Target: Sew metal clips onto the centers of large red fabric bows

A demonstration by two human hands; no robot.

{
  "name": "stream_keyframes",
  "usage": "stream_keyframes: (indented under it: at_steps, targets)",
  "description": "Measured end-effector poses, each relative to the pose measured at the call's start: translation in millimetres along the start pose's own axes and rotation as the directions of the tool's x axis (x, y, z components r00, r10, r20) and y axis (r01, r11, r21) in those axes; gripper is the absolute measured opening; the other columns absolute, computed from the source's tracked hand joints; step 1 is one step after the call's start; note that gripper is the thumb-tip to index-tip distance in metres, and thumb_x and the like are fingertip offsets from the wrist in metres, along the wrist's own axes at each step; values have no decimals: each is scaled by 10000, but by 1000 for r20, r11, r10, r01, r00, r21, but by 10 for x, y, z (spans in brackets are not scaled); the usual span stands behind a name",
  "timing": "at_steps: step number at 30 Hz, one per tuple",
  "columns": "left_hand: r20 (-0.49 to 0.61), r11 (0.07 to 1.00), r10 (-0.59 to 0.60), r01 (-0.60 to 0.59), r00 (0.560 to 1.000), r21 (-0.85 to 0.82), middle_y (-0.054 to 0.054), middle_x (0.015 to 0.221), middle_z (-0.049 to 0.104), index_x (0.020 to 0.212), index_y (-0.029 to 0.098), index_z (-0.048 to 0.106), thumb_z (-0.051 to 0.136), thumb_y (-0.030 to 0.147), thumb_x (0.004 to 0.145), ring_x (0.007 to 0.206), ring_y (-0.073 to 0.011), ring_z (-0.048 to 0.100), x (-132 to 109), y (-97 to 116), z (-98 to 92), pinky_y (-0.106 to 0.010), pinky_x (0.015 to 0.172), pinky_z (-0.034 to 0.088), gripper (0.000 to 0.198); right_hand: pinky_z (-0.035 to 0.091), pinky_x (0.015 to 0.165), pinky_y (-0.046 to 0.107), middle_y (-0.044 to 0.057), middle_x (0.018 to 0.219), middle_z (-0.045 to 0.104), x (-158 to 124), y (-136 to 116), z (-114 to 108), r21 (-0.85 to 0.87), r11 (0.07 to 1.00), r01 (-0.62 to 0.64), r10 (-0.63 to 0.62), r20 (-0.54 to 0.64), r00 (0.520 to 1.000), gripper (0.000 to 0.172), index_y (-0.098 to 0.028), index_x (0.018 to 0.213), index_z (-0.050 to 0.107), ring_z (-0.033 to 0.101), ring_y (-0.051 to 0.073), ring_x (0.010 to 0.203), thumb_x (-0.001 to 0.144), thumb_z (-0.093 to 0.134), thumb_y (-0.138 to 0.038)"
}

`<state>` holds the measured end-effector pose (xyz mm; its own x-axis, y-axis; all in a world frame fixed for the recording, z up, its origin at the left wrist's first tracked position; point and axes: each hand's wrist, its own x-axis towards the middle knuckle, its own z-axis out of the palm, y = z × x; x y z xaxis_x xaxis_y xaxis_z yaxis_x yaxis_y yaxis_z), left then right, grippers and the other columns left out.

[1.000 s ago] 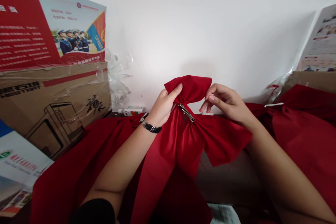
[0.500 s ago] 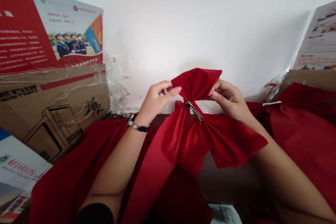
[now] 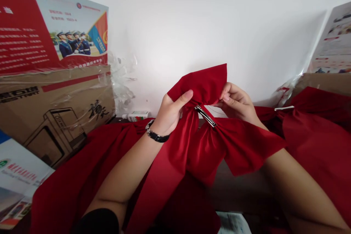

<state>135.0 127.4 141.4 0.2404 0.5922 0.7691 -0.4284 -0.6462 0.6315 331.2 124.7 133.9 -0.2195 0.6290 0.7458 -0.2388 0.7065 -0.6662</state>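
Observation:
Between my hands a large red fabric bow is held up before the white wall, its loops and long tails hanging down. A silver hair clip lies slantwise across its gathered middle. My left hand grips the upper loop near the gather, thumb on top and the other fingers hidden behind the cloth. With thumb and fingertips, my right hand pinches the right edge of that same loop. The lower right loop drapes over my right forearm.
More red cloth is heaped at the left. Another red bow with a pale clip lies at the right. A cardboard box stands at the left under a printed board. A small white tube lies by the wall.
My left hand has shifted right and inward, from the loop's left corner to a fuller hold near the gather. The upper loop now tilts, its right corner pointing up.

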Motion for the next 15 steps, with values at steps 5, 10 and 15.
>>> stream_keyframes:
  at_steps: [5, 10, 15]
  targets:
    - [-120, 997, -19, 11, 993, -72, -68, 1081, 686, 1056, 188, 645, 611, 472, 831, 1180, -273, 571, -25, -71, 59, -464, 1036, 434, 363, 576, 796, 276, -19, 811, 640, 27, 74, 35, 135, 989, -59, 64, -35, 997, 212, -227, 751, 565, 635, 107, 722, 761, 720, -372]
    - [-77, 1000, 21, -20, 997, 12, -75, 1083, 673, 1031, 189, 618, 633, 531, 785, 1165, -260, 572, -73, -220, 138, -437, 1030, 440, 422, 571, 842, 273, -39, 857, 670, 45, 152, 71, 197, 980, -7, 33, -129, 991, 219, -245, 741, 567, 648, 98, 764, 739, 746, -370]
    - [-42, 959, 75, -60, 996, 276, -90, 1189, 609, 1105, 208, 497, 744, 455, 704, 1255, -228, 489, -217, -267, 267, -381, 1094, 361, 532, 545, 870, 226, -52, 944, 683, 36, 174, 147, 233, 972, 41, -12, -126, 992, 203, -257, 729, 573, 642, 74, 750, 740, 745, -365]
